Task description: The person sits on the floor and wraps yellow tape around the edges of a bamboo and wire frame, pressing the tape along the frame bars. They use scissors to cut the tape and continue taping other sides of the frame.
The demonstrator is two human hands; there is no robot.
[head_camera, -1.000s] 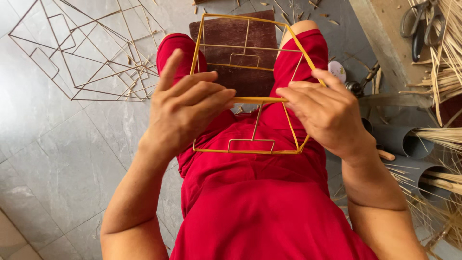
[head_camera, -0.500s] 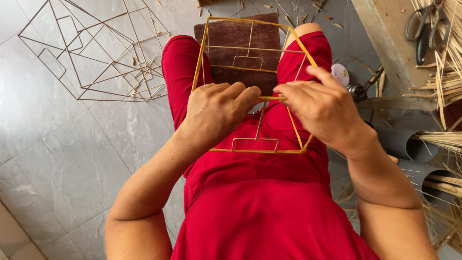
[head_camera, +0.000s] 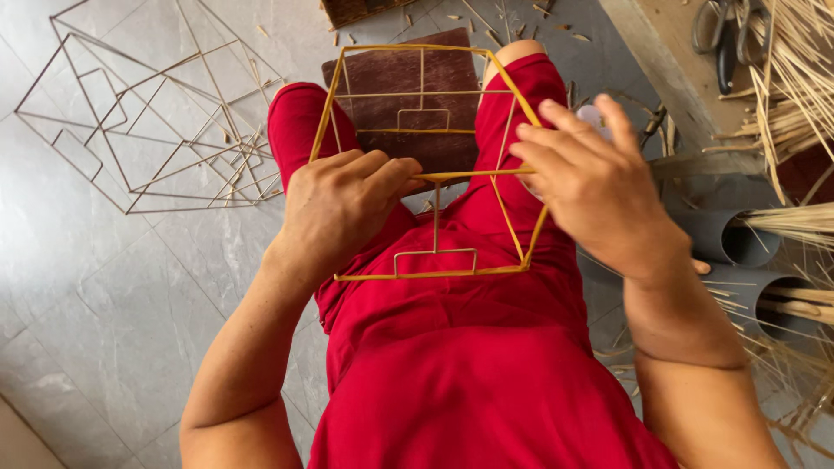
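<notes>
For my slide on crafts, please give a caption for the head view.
Both hands, left hand and right hand, grip the middle bar of a yellow stick frame over red-clothed knees.

Open grey tiled floor (head_camera: 113, 304) is seen left of the lap; passage there is unobstructed near the left hand (head_camera: 334, 208). Farther up-left, the floor is taken by a pile of bare stick frames (head_camera: 156, 130). Right of the right hand (head_camera: 591, 187), room is tight: grey tubes (head_camera: 730, 239) holding sticks, loose bamboo splints (head_camera: 790, 78), and a wooden board (head_camera: 678, 61) bearing scissors (head_camera: 721, 30). Ahead of the knees, a dark wooden board (head_camera: 395, 74) lies on the floor, with scattered chips above it. The lap itself is occupied by the yellow stick frame (head_camera: 434, 174).
</notes>
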